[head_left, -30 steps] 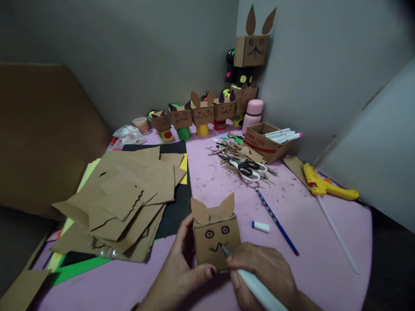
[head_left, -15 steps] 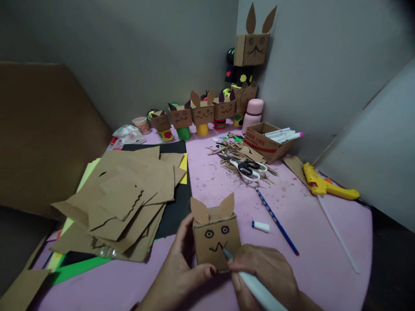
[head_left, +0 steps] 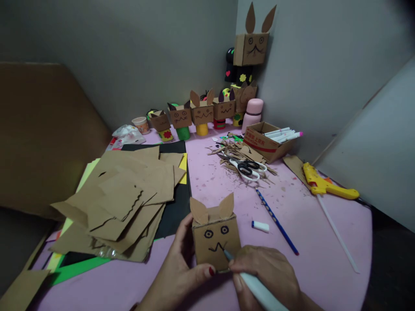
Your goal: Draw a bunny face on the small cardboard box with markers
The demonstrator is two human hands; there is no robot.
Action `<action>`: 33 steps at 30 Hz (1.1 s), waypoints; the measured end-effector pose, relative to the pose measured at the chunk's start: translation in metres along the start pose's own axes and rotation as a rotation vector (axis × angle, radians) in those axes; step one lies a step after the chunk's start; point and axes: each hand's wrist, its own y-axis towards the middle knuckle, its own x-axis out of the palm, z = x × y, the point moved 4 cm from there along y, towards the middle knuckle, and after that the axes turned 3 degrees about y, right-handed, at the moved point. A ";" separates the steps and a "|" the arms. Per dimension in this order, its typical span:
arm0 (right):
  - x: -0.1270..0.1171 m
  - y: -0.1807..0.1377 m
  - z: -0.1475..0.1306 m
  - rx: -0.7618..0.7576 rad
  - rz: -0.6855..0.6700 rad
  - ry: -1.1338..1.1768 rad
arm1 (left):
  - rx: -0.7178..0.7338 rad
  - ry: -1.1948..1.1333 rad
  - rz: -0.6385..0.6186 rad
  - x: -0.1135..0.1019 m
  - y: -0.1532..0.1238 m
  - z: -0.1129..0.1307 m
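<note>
A small cardboard box (head_left: 215, 242) with two cardboard ears stands on the pink table (head_left: 311, 233) near its front edge. Two eyes and part of a zigzag mouth are drawn on its front face. My left hand (head_left: 181, 272) grips the box from its left side, thumb across the bottom front. In my right hand (head_left: 269, 272), closed around it, is a white marker (head_left: 256, 289) whose tip rests on the box face at the right end of the mouth line.
A pile of cardboard pieces (head_left: 123, 198) lies on black and coloured sheets at left. Scissors (head_left: 248, 168) sit among cardboard scraps. A blue pencil (head_left: 275, 220), a marker cap (head_left: 260, 226), a yellow glue gun (head_left: 327, 185), a box of markers (head_left: 269, 140) and finished figures (head_left: 202, 112) lie beyond.
The marker tip has crept slightly right and down along the mouth line. The box and my left hand have barely shifted.
</note>
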 end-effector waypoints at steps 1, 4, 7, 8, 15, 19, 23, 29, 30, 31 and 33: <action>0.000 0.000 0.000 0.006 0.001 0.002 | -0.004 0.001 0.001 0.000 -0.001 0.000; 0.000 0.002 -0.001 0.007 -0.007 0.000 | -0.007 -0.006 0.002 0.001 -0.001 0.001; -0.001 0.002 -0.001 -0.007 -0.010 -0.010 | 0.002 -0.002 -0.009 0.002 0.002 0.003; -0.001 0.002 -0.001 -0.007 -0.014 -0.010 | 0.001 0.005 -0.009 0.002 0.003 0.003; -0.002 0.002 -0.001 0.007 -0.012 -0.061 | -0.016 0.006 0.000 0.000 0.003 0.001; -0.003 0.002 -0.001 0.009 0.012 -0.068 | -0.011 -0.013 -0.012 0.002 0.002 0.002; -0.003 0.003 -0.001 0.006 0.015 -0.068 | -0.012 -0.002 -0.015 0.002 0.002 0.003; -0.004 0.005 -0.002 -0.010 0.018 -0.073 | -0.003 -0.004 -0.013 0.002 0.001 0.002; -0.004 0.005 -0.001 -0.011 0.014 -0.074 | -0.004 -0.007 -0.014 0.002 0.001 0.002; -0.004 0.005 -0.001 -0.013 0.014 -0.077 | -0.005 -0.010 -0.016 0.002 0.001 0.002; -0.004 0.006 -0.001 -0.009 0.014 -0.089 | 0.000 -0.008 -0.015 0.002 0.001 0.002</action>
